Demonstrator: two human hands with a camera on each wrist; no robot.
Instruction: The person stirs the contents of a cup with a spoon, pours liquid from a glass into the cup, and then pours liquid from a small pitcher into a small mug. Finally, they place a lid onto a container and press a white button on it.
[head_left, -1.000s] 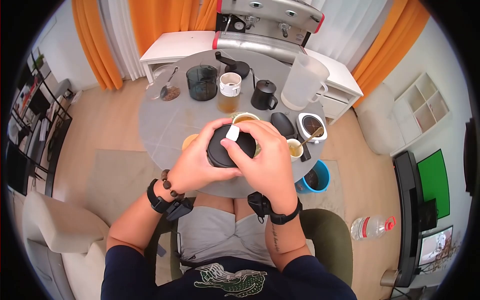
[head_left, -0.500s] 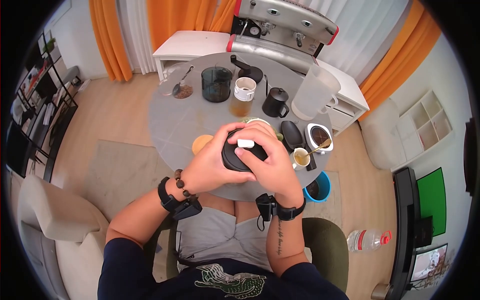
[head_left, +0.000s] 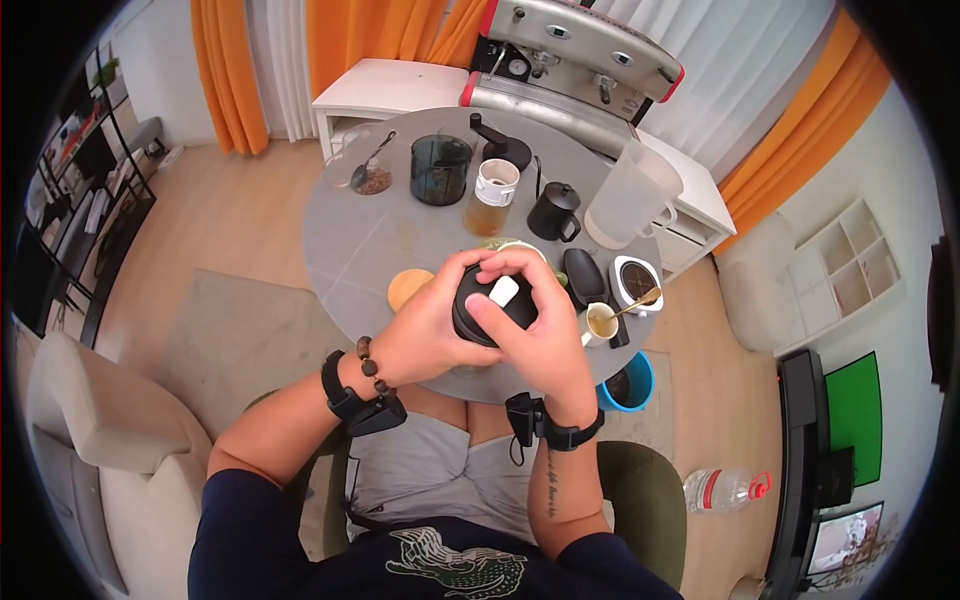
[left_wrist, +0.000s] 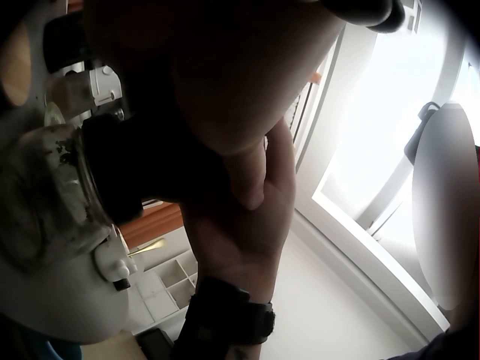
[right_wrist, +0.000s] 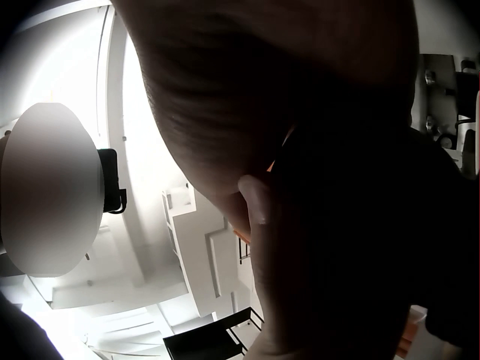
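Over the near side of the round table, both hands wrap a black round lid [head_left: 478, 312] with a white tab [head_left: 504, 291] on top. The left hand [head_left: 436, 318] grips its left side, fingers along the far edge. From the right, the right hand [head_left: 548, 335] curls over it, thumb lying across the top beside the tab. In the left wrist view, a clear glass vessel [left_wrist: 56, 187] with dark specks shows at the black part's lower end. The right wrist view is mostly dark, hiding the grip. Just beyond the hands is a green-patterned cup [head_left: 520, 247].
A white cup [head_left: 598, 326] with a gold spoon stands right, near a white scale-like device [head_left: 636, 283]. Farther back are a black pot [head_left: 554, 212], a plastic pitcher [head_left: 630, 200], a dark canister [head_left: 440, 170] and a glass [head_left: 490, 200]. A blue bucket [head_left: 628, 385] stands below the table.
The white tab has turned, from nearly upright to sideways and now slanting. Both hands stay around the black lid, and the head view has shifted.
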